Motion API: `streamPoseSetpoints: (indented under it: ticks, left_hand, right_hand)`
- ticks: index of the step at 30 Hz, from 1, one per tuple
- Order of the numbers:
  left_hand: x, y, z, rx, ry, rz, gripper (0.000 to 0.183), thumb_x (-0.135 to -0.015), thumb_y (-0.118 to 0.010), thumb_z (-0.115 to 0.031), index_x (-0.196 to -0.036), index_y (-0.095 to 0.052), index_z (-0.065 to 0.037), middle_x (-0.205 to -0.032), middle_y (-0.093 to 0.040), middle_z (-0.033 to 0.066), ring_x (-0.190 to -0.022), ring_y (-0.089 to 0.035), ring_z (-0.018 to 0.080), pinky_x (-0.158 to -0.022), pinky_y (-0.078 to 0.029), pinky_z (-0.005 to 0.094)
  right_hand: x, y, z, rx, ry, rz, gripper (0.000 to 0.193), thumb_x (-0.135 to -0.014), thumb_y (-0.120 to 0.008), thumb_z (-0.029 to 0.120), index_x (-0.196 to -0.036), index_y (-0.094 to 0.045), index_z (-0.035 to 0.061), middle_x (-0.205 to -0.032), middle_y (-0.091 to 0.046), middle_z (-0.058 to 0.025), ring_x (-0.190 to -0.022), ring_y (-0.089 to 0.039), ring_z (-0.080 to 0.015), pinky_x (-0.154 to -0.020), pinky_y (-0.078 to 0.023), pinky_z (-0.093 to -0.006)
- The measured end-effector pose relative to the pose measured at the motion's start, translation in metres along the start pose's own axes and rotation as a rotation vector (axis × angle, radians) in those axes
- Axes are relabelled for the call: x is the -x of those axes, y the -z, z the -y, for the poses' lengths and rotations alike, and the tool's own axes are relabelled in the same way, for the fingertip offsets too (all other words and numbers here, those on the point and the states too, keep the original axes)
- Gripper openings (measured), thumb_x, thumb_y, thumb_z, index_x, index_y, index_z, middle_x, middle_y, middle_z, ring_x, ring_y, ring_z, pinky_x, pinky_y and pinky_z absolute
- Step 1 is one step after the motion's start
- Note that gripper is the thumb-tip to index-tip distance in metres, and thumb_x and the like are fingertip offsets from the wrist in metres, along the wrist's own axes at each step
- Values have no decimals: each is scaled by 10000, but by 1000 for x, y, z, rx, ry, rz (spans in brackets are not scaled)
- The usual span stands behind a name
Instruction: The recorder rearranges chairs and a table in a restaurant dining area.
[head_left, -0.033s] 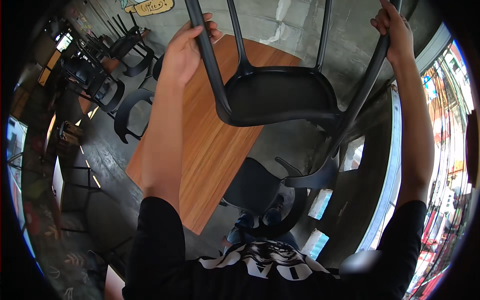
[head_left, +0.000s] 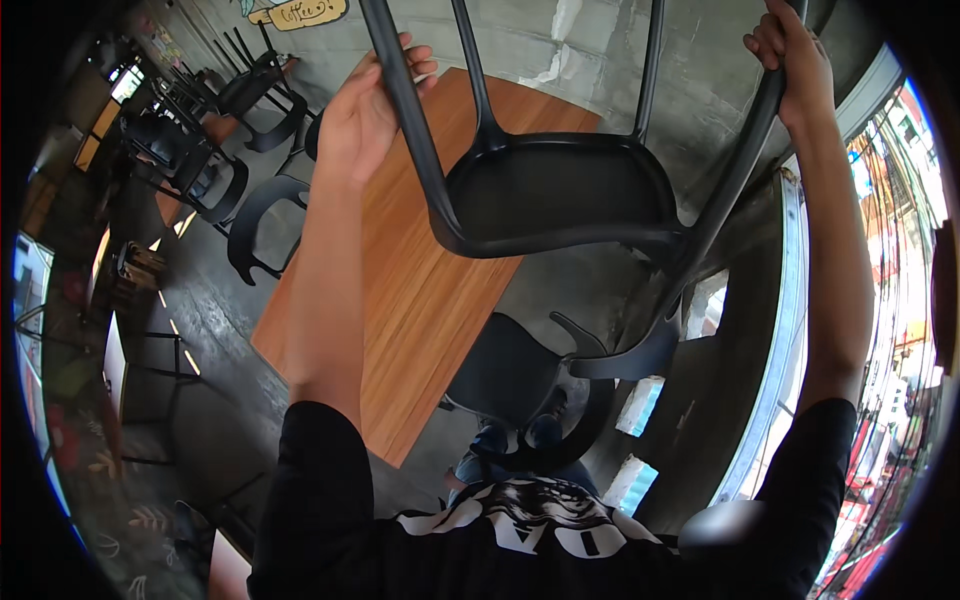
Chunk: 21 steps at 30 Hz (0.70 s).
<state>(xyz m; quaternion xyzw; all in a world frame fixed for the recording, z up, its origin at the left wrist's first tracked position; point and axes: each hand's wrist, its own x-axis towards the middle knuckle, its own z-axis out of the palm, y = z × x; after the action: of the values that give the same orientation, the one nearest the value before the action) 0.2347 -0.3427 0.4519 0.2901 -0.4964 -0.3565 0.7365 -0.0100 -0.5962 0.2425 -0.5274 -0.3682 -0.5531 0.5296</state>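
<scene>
Below you runs the wooden worktop point(head_left: 400, 300), a long orange-brown slab with its grain along its length, and its visible top is bare. It stands on the grey concrete floor point(head_left: 215, 310), which looks scuffed and patchy. Right at the worktop's near end a black chair point(head_left: 505, 375) stands on that floor, seat tucked close to the edge. On the far left side, another black chair point(head_left: 262, 225) stands just beside the worktop's long edge.

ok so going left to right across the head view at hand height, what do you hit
stacked black chairs → left hand on a chair leg → wooden table → upturned black chair → right hand on another leg → window
</scene>
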Motion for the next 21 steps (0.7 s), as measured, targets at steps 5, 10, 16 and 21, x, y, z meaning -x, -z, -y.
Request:
streamPoseSetpoints:
  ticks: [5,10,16,21]
  left_hand:
    - [212,93,103,-395,69,-180,525,-1077,-403,-360,-1478,-400,-21,-1445,-522,116,-1322,-504,206,-1058,-419,353]
    - [255,-18,172,-577,-86,-492,404,-1040,-532,-144,-1431,-475,-62,-1329,-588,108,-1191,-586,199,-1000,-472,313]
    - [229,-6,104,-410,-202,-199,161,-871,-698,14,-1031,-696,3,-1078,-678,122,-1041,-661,243,-915,-530,367]
    - [230,-25,49,-504,-310,-65,303,-994,-554,-251,-882,-651,13,-817,-630,131,-851,-640,263,-842,-490,392]
  right_hand:
    - [-46,-49,-2,223,-411,-402,247,-936,-660,155,-738,-516,126,-624,-441,19,-546,-435,-121,-534,-354,-341]
    - [-130,-49,58,662,-745,-720,270,-943,-634,142,-718,-484,132,-605,-388,42,-510,-388,-102,-515,-339,-315]
    - [-266,-91,95,826,-624,-571,267,-984,-606,207,-763,-498,106,-586,-375,27,-490,-385,-117,-529,-401,-318]
    - [-327,-135,134,1002,-546,-386,321,-996,-608,241,-724,-495,114,-564,-389,14,-454,-376,-128,-537,-411,-319]
